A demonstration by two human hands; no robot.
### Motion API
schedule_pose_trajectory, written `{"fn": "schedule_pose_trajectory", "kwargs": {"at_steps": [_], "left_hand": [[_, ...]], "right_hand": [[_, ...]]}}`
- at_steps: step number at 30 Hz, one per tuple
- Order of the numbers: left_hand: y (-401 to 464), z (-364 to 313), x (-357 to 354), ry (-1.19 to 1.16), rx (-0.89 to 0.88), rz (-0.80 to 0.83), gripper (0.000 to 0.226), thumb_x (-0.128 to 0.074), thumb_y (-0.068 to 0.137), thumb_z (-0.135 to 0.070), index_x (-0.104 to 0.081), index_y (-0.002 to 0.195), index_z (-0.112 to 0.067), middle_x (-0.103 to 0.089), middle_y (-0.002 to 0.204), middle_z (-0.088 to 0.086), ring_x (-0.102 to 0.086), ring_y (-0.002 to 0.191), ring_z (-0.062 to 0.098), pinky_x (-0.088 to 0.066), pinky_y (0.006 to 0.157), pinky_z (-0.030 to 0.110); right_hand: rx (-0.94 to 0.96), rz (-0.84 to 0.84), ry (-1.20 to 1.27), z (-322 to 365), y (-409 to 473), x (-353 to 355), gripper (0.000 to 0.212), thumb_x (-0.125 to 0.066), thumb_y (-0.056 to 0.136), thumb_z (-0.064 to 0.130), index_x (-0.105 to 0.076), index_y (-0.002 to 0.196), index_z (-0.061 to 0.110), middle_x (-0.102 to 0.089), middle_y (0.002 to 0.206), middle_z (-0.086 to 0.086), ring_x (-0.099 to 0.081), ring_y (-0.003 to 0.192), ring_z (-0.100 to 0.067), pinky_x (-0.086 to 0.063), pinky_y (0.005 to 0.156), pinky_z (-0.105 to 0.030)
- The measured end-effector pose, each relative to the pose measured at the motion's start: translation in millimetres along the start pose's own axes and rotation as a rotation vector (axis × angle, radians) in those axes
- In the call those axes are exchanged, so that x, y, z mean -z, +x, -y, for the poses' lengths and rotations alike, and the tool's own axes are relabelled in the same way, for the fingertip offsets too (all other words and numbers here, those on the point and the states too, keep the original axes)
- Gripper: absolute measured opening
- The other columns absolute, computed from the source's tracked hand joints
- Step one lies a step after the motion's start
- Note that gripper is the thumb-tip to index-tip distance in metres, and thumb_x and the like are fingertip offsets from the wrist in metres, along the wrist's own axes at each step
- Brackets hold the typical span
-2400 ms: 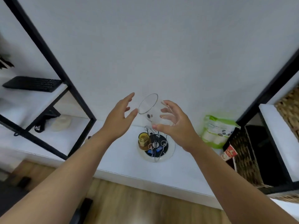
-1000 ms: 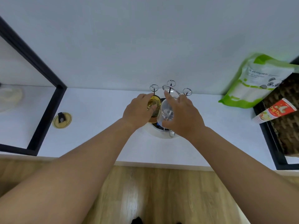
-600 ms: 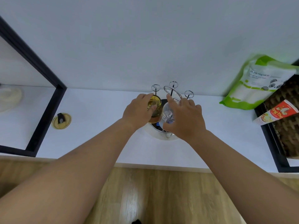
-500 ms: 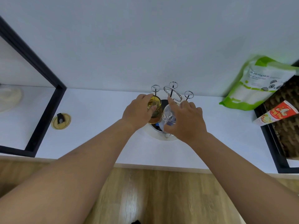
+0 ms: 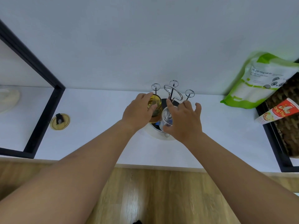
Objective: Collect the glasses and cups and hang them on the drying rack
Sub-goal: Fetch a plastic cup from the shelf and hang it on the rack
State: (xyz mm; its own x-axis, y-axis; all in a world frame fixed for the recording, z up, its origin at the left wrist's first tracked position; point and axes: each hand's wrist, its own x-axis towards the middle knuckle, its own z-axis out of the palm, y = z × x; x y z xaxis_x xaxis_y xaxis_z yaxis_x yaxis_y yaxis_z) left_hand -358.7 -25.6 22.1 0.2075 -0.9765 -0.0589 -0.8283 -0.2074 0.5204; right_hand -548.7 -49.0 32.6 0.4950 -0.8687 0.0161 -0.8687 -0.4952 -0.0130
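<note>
A wire drying rack [image 5: 173,92] with ring-tipped pegs stands on a round white base [image 5: 154,135] on the white counter. An amber glass [image 5: 155,102] hangs upside down on a left peg, and my left hand [image 5: 137,113] is wrapped around its side. A clear glass [image 5: 167,115] sits upside down over a front peg. My right hand [image 5: 186,122] is over the clear glass's right side, thumb by its base, fingers spread and lifted off it.
A green and white pouch [image 5: 262,81] leans on the wall at right, beside a red packet [image 5: 278,112] and a wicker basket [image 5: 289,126]. A black shelf frame [image 5: 40,88] stands left, with a round yellow lid [image 5: 60,121] beside it. The counter's front edge is below my forearms.
I brought the clear glass down over the rack and set it upside down on a peg. My right fingers have now spread away from it. My left hand stays on the amber glass.
</note>
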Motion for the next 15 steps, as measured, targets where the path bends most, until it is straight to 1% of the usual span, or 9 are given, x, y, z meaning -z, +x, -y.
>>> {"fn": "schedule_pose_trajectory", "kwargs": {"at_steps": [9,15], "left_hand": [[0.5,2.2,-1.3,-0.007,-0.010,-0.014,0.055,-0.049,0.104,-0.042,-0.038,0.155,-0.026,-0.047,0.150,0.002,-0.053,0.129,0.026,-0.052,0.099,0.044],[1.3,2.7,0.4,0.017,-0.018,-0.011,0.055,-0.047,0.105,-0.042,-0.036,0.156,-0.026,-0.045,0.152,0.002,-0.052,0.131,0.027,-0.051,0.100,0.044]], "right_hand": [[-0.013,0.010,0.029,2.4,3.7,-4.1,0.099,-0.072,0.077,0.064,-0.036,0.160,0.024,-0.067,0.123,-0.012,-0.048,0.133,-0.034,-0.021,0.117,-0.066],[-0.030,0.025,0.032,4.8,2.9,-4.9,0.093,-0.071,0.080,0.063,-0.036,0.158,0.027,-0.063,0.130,-0.013,-0.048,0.134,-0.034,-0.019,0.119,-0.067]]}}
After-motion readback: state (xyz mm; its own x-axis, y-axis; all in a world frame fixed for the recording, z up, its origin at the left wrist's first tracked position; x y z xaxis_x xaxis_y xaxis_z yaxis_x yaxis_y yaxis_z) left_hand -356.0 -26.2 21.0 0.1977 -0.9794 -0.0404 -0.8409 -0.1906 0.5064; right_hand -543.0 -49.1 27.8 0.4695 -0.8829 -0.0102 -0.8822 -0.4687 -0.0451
